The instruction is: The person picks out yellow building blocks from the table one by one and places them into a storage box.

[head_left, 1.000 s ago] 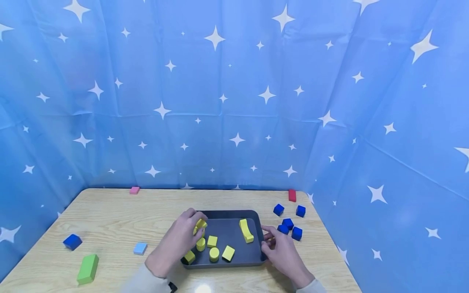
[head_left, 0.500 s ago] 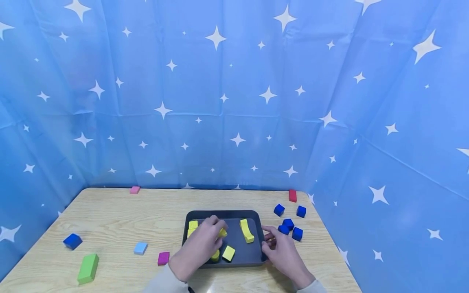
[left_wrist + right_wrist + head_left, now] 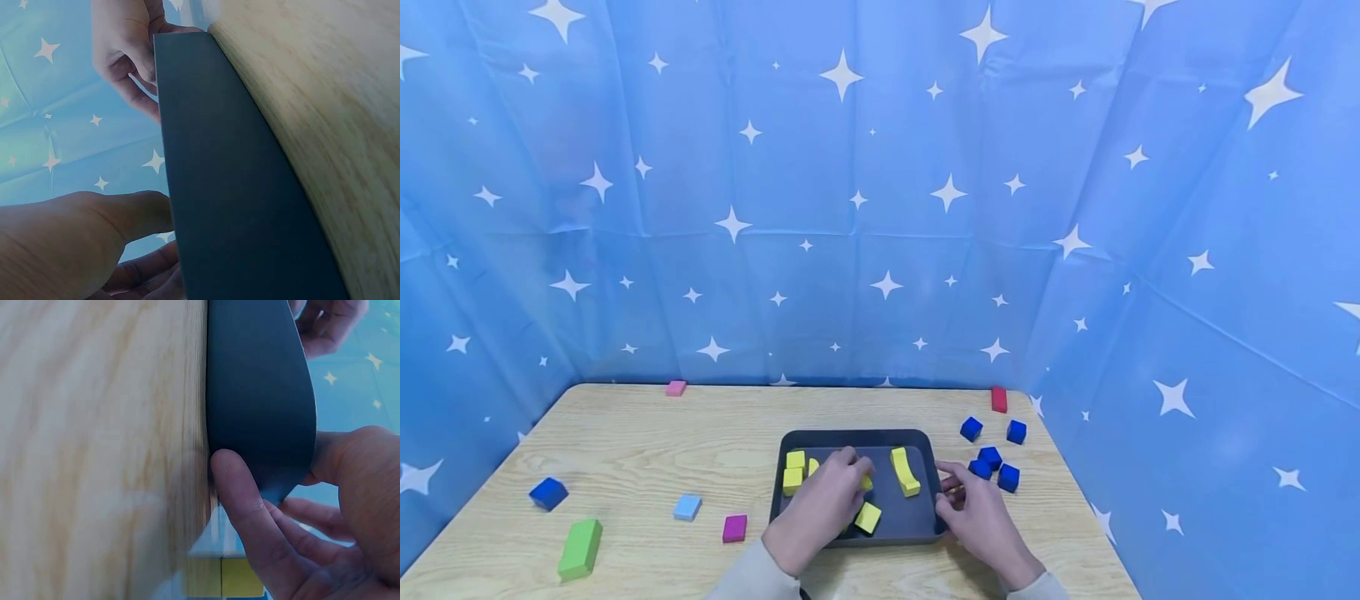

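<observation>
A dark grey tray [image 3: 895, 540] lies on the table with several yellow blocks inside. Over its middle, my left hand [image 3: 822, 502] reaches down and holds a yellow block [image 3: 866, 482], mostly covered by the fingers. In the left wrist view the tray wall [image 3: 219, 169] hides the fingertips. Just right of the hand is a yellow cube [image 3: 868, 518]; a curved yellow block [image 3: 905, 472] lies near the tray's right side. Two yellow cubes [image 3: 793, 481] sit at the left wall. My right hand [image 3: 981, 518] grips the tray's right edge, fingers curled at its wall [image 3: 262, 394].
Several blue cubes [image 3: 1008, 477] and a red block [image 3: 998, 399] lie right of the tray. On the left are a magenta block [image 3: 734, 528], a light blue block [image 3: 687, 507], a green block [image 3: 580, 549] and a blue block [image 3: 548, 494]. A pink block [image 3: 676, 388] lies at the back edge.
My left hand has moved right, from the tray's left end to its middle, with a yellow block at its fingertips. Yellow cubes and the magenta block came into sight. The right hand stays put.
</observation>
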{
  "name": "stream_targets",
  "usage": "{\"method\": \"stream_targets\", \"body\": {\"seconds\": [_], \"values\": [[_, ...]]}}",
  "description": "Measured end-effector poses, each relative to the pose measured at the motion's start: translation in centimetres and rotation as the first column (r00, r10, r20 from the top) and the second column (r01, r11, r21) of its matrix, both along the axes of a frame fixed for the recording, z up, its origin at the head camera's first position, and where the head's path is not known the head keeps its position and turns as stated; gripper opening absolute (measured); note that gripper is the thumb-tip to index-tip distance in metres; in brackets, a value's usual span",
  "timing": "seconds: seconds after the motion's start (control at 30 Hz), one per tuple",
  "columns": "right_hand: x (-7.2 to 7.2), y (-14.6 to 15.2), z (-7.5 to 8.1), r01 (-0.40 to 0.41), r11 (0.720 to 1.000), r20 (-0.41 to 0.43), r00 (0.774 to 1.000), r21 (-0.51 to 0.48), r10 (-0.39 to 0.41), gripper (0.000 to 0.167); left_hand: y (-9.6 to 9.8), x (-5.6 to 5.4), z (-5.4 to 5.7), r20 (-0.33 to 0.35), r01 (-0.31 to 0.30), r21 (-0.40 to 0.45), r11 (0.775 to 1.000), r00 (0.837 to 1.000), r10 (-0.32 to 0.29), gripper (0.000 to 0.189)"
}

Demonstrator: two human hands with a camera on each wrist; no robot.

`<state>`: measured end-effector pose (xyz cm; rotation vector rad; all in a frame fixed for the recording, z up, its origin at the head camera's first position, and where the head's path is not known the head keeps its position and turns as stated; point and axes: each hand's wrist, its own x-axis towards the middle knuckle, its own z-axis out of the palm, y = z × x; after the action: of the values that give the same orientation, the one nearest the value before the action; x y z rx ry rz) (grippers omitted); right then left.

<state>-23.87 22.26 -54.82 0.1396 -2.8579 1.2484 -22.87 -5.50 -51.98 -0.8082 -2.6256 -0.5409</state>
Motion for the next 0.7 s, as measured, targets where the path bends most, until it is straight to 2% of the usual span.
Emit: {"method": "stream_targets", "body": {"seconds": [0.07, 0.1, 0.2, 0.3, 0.37, 0.47, 0.7], "values": [[0.0, 0.0, 0.0, 0.002, 1.000, 0.001, 1.000, 0.001, -0.002, 0.054, -0.1, -0.1, -0.2, -0.011, 0.010, 0.008, 1.000, 1.000, -0.010, 0.026], [0.0, 0.0, 0.0, 0.002, 1.000, 0.002, 1.000, 0.000, -0.002, 0.054, -0.2, -0.4, -0.7, -0.037, 0.023, 0.012, 1.000, 0.999, -0.023, 0.024], [0.0, 0.0, 0.1, 0.004, 1.000, 0.006, 1.000, -0.006, -0.004, 0.054, -0.2, -0.5, -0.9, -0.045, 0.028, 0.011, 1.000, 0.999, -0.027, 0.023], [0.1, 0.0, 0.1, 0.004, 1.000, 0.009, 1.000, -0.014, -0.004, 0.054, 0.0, -0.6, -0.9, -0.003, 0.008, -0.007, 1.000, 1.000, -0.008, 0.022], [0.1, 0.0, 0.1, 0.004, 1.000, 0.010, 1.000, -0.015, -0.004, 0.054, 0.3, -0.4, -0.3, 0.056, -0.015, -0.024, 1.000, 0.998, 0.016, 0.024], [0.1, -0.1, 0.1, -0.001, 1.000, 0.011, 1.000, -0.016, 0.001, 0.054, 0.4, -0.2, 0.0, 0.094, -0.033, -0.035, 0.999, 0.995, 0.036, 0.026], [0.1, 0.0, 0.1, -0.007, 1.000, 0.009, 1.000, -0.023, 0.007, 0.054, -0.1, -0.1, 0.2, 0.052, -0.016, -0.018, 1.000, 0.999, 0.017, 0.026]]}}
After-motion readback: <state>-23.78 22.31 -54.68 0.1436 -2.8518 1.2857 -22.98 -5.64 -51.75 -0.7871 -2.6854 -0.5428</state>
